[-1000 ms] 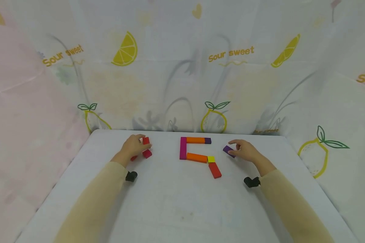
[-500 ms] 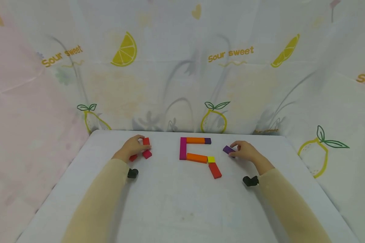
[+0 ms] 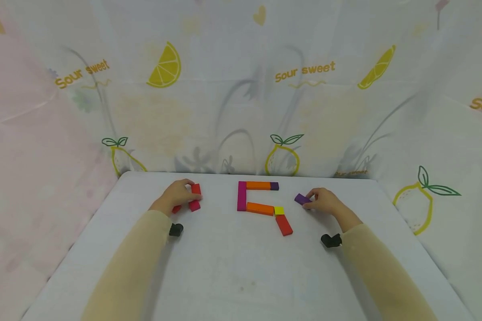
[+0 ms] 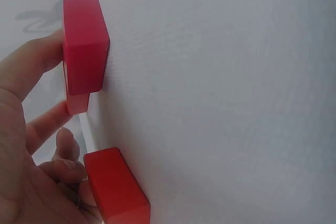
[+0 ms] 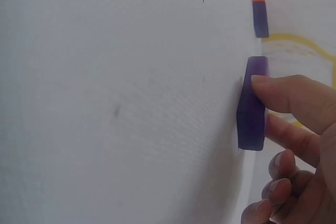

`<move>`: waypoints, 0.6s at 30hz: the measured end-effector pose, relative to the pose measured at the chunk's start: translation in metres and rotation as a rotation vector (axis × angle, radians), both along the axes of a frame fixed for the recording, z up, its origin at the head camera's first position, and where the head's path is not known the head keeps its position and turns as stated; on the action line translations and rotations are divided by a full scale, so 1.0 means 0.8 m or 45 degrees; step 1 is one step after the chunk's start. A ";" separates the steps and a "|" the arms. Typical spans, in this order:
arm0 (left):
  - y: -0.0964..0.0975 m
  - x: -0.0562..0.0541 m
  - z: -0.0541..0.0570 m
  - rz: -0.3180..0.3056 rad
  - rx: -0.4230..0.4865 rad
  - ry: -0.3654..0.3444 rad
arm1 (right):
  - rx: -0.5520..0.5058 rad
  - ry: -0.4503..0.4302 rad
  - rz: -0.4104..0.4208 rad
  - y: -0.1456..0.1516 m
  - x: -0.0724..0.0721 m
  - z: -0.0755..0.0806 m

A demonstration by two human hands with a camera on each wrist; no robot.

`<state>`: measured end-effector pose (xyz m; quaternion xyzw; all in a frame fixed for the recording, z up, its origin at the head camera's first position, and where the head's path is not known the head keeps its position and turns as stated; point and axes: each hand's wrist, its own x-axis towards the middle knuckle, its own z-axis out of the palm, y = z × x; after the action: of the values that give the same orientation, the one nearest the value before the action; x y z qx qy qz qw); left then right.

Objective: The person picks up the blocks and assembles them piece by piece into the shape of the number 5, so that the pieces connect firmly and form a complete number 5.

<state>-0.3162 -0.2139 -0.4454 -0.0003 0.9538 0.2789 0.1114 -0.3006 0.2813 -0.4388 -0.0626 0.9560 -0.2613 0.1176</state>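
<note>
My left hand holds a red block between thumb and index finger at the table's far left. A crimson block stands right against its near end, close by the thumb. Another red block lies under the curled lower fingers, mostly hidden in the head view. On the other side, my right hand pinches a purple block between thumb and index finger, its other fingers curled loosely. This block sits at a slant over the white table.
Between the hands, blocks form a figure: a magenta bar, an upper orange block ending in a small dark purple block, a lower orange block, a yellow cube and a slanting red block. A printed curtain hangs behind.
The left hand has shifted the red block slightly right and nearer, and the crimson block has turned in line with it. The right hand's fingers have closed in on the purple block.
</note>
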 end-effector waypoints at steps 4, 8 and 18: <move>0.003 0.000 -0.001 -0.043 -0.047 0.034 | 0.023 -0.002 -0.008 0.000 0.001 -0.003; 0.008 -0.001 -0.005 -0.075 -0.071 0.056 | 0.044 0.008 0.000 0.001 0.001 -0.006; 0.035 0.017 0.003 -0.168 -0.050 0.116 | 0.022 0.030 0.022 0.000 0.012 -0.004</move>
<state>-0.3029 -0.1856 -0.4429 0.0731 0.9612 0.2518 0.0859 -0.2911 0.2813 -0.4421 -0.0729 0.9589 -0.2514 0.1092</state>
